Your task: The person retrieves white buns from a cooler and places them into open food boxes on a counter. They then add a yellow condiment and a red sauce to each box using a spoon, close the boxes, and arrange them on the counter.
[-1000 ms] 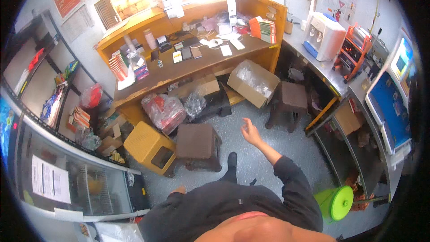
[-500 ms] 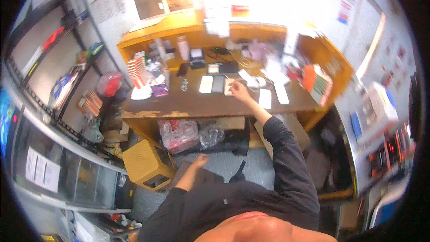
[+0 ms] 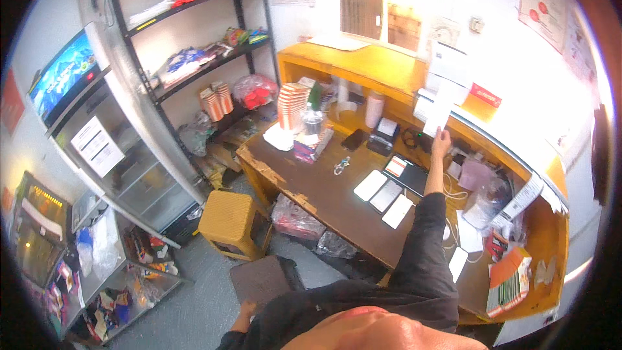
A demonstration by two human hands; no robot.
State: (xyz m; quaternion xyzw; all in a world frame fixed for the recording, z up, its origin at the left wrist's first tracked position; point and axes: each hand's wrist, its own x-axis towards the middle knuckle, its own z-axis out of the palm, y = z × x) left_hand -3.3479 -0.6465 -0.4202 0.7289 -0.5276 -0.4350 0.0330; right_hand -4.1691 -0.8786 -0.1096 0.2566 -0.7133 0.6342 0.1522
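Observation:
My right hand (image 3: 442,142) reaches across the desk (image 3: 311,175) to the raised ledge, its fingers closed on the lower end of a long white paper strip (image 3: 438,115). Below that arm lie a white phone-like slab (image 3: 370,186), a grey one (image 3: 386,196) and a small white pad (image 3: 397,212), side by side. Beyond them sits a dark tablet (image 3: 407,174) with a lit patch. Down by my side, my left hand (image 3: 245,317) hangs beside a dark brown seat (image 3: 262,280); its fingers are too small and partly hidden to read.
A black receipt printer (image 3: 383,137), a dark phone (image 3: 355,139), keys (image 3: 341,166), a pink bottle (image 3: 374,110) and stacked striped cups (image 3: 293,105) stand on the desk. A yellow stool (image 3: 234,222) is in front. Black shelving (image 3: 201,45) and a glass-door fridge (image 3: 129,149) stand left.
My right hand has left the small pad on the desk and moved up to the paper strip at the ledge. The view has swung left, and my left hand sits lower in it.

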